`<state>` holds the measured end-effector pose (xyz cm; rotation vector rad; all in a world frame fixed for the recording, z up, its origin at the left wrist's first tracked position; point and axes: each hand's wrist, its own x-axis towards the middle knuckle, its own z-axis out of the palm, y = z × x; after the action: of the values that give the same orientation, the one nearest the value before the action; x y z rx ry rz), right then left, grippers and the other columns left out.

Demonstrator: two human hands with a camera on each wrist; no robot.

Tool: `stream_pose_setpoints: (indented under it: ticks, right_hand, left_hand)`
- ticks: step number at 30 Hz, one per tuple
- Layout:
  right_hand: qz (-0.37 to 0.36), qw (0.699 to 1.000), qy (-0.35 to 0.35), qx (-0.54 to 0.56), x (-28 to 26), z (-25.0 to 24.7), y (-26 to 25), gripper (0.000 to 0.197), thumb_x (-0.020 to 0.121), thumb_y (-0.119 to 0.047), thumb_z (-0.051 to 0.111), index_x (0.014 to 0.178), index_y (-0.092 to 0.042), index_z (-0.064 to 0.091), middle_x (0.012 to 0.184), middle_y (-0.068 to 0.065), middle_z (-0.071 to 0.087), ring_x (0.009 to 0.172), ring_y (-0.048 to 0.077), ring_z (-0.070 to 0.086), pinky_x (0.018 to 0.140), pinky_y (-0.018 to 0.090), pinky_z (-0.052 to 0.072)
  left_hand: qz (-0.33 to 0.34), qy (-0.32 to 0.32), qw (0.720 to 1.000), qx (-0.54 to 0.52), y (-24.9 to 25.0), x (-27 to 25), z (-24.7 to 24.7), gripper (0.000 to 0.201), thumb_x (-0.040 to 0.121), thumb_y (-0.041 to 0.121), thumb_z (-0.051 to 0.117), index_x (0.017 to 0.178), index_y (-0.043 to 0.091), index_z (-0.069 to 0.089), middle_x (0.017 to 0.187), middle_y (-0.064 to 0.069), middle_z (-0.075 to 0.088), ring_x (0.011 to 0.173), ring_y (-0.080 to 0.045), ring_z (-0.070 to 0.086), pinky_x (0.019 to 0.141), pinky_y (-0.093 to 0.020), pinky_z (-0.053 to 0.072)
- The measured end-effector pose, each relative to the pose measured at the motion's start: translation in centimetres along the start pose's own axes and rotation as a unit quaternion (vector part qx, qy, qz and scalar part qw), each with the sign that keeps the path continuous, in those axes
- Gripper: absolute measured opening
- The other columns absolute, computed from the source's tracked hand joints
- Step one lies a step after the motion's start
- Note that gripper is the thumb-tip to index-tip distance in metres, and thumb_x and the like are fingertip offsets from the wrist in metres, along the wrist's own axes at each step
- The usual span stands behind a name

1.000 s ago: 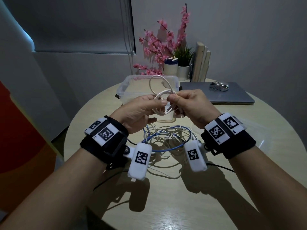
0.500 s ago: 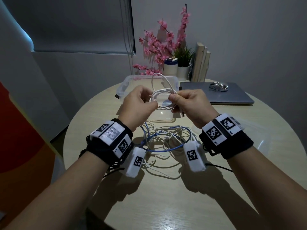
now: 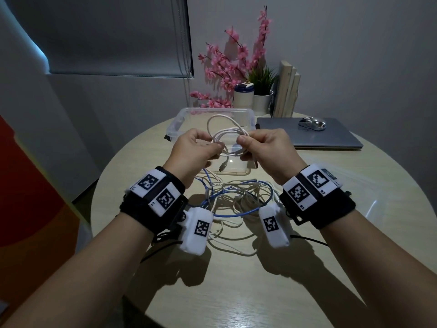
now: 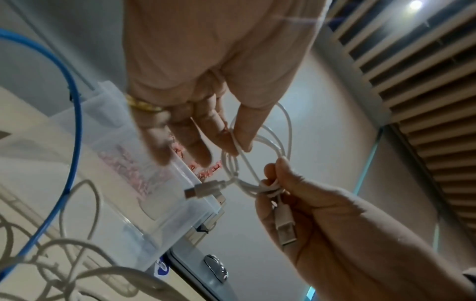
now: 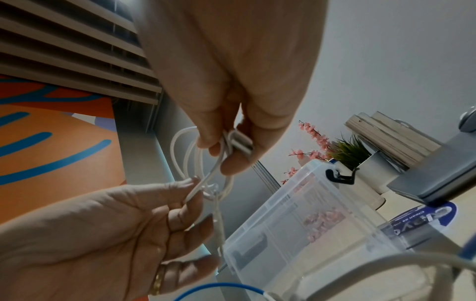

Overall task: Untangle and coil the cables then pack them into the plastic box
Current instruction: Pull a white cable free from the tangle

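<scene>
Round bench (image 3: 272, 292), cable tangle (image 3: 236, 197) near edge, below wrists. Clear box (image 3: 179, 119) open, just beyond hands. White cable (image 3: 230, 134) coiled, held in air between hands, right over box front; coil's long axis runs L–R. L hand (image 3: 191, 150) pinching one side, R hand (image 3: 262, 147) pinching other w/ plug end. Both equally near box; next prob. lower fwd.

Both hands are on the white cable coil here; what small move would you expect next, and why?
Probably the left hand tucks the loose plug end through the coiled white USB cable, which the right hand pinches together. The coil looks formed, one connector dangles free, and the clear plastic box waits open behind.
</scene>
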<state>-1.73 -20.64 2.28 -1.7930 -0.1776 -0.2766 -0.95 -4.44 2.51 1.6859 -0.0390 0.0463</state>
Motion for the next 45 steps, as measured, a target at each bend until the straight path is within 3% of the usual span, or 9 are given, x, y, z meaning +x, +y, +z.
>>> stream_pose_setpoints:
  ticks: [4, 9, 14, 18, 22, 27, 32, 39, 45]
  right_hand:
    - [0.003, 1.000, 0.001, 0.017, 0.01, 0.09, -0.02, 0.011, 0.088, -0.014, 0.065, 0.079, -0.016, 0.071, 0.070, 0.012, 0.065, 0.057, 0.016, 0.065, 0.071, 0.061, 0.051]
    - [-0.001, 0.999, 0.006, 0.039, 0.20, 0.06, 0.20, 0.015, 0.088, -0.015, 0.065, 0.074, -0.015, 0.071, 0.066, 0.009, 0.063, 0.058, 0.017, 0.066, 0.073, 0.057, 0.053]
    - [-0.002, 0.998, 0.006, 0.054, 0.34, -0.19, 0.32, 0.013, 0.089, -0.011, 0.063, 0.078, -0.011, 0.071, 0.073, 0.015, 0.063, 0.061, 0.019, 0.064, 0.073, 0.042, 0.058]
    - [-0.008, 0.998, 0.001, 0.060, 0.17, -0.16, 0.32, 0.013, 0.090, -0.009, 0.061, 0.081, -0.009, 0.071, 0.069, 0.009, 0.063, 0.060, 0.016, 0.062, 0.068, 0.033, 0.056]
    - [-0.016, 0.999, 0.009, 0.029, 0.20, -0.18, 0.44, 0.013, 0.090, -0.013, 0.063, 0.081, -0.015, 0.072, 0.071, 0.009, 0.067, 0.064, 0.018, 0.066, 0.075, 0.052, 0.057]
    - [-0.025, 1.000, -0.004, 0.002, -0.02, 0.41, 0.50, 0.014, 0.089, -0.014, 0.064, 0.082, -0.022, 0.073, 0.082, 0.010, 0.071, 0.072, 0.023, 0.070, 0.073, 0.059, 0.054]
    - [-0.013, 1.000, -0.010, -0.020, -0.26, 0.65, 0.83, 0.013, 0.089, -0.013, 0.063, 0.096, -0.010, 0.074, 0.076, -0.003, 0.069, 0.071, 0.021, 0.069, 0.071, 0.039, 0.058]
    - [-0.008, 0.999, -0.034, 0.015, -0.37, 0.68, 0.52, 0.017, 0.091, -0.009, 0.060, 0.102, -0.001, 0.071, 0.075, -0.002, 0.067, 0.063, 0.012, 0.065, 0.055, 0.015, 0.048]
    - [-0.001, 0.998, -0.029, 0.063, -0.29, 0.31, 0.70, 0.012, 0.091, -0.007, 0.059, 0.090, -0.008, 0.071, 0.078, 0.011, 0.067, 0.068, 0.020, 0.064, 0.061, 0.022, 0.053]
  left_hand:
    - [-0.026, -0.006, 1.000, 0.002, -0.15, 0.11, 0.06, 0.012, 0.088, 0.015, 0.064, 0.088, 0.019, 0.054, 0.097, -0.009, 0.064, 0.088, -0.023, 0.064, 0.082, -0.040, 0.051]
    - [-0.088, -0.118, 0.986, -0.074, 0.09, -0.63, 0.34, 0.009, 0.094, 0.012, 0.057, 0.101, 0.006, 0.053, 0.084, -0.012, 0.058, 0.076, -0.021, 0.064, 0.067, -0.026, 0.058]
    - [-0.062, -0.104, 0.982, -0.144, 0.18, -0.51, 0.19, 0.035, 0.088, -0.014, 0.052, 0.117, 0.003, 0.043, 0.096, -0.022, 0.063, 0.084, -0.024, 0.068, 0.072, -0.023, 0.058]
    - [-0.067, -0.079, 0.970, -0.219, 0.54, -0.59, 0.21, 0.039, 0.087, -0.017, 0.051, 0.116, 0.006, 0.037, 0.095, -0.024, 0.064, 0.078, -0.024, 0.069, 0.070, -0.023, 0.059]
    - [-0.087, -0.040, 0.956, -0.277, 0.01, -0.14, 0.21, 0.047, 0.082, -0.010, 0.063, 0.121, -0.001, 0.038, 0.084, -0.020, 0.068, 0.067, -0.021, 0.071, 0.059, -0.021, 0.058]
    - [-0.088, -0.037, 0.962, -0.255, -0.05, -0.01, 0.60, 0.045, 0.081, -0.007, 0.067, 0.120, -0.001, 0.047, 0.080, -0.014, 0.069, 0.067, -0.019, 0.069, 0.056, -0.021, 0.055]
    - [-0.076, -0.052, 0.974, -0.207, 0.18, -0.13, 0.64, 0.040, 0.081, -0.007, 0.064, 0.109, 0.017, 0.046, 0.080, -0.001, 0.066, 0.070, -0.012, 0.063, 0.058, -0.026, 0.049]
    - [-0.086, -0.082, 0.975, -0.187, 0.06, -0.07, 0.62, 0.030, 0.086, 0.009, 0.065, 0.113, 0.015, 0.053, 0.077, 0.004, 0.066, 0.064, -0.005, 0.064, 0.063, -0.027, 0.046]
    - [-0.090, -0.126, 0.985, -0.075, 0.32, -0.38, 0.20, 0.020, 0.084, 0.012, 0.063, 0.096, 0.028, 0.061, 0.085, 0.008, 0.066, 0.088, -0.011, 0.057, 0.068, -0.031, 0.033]
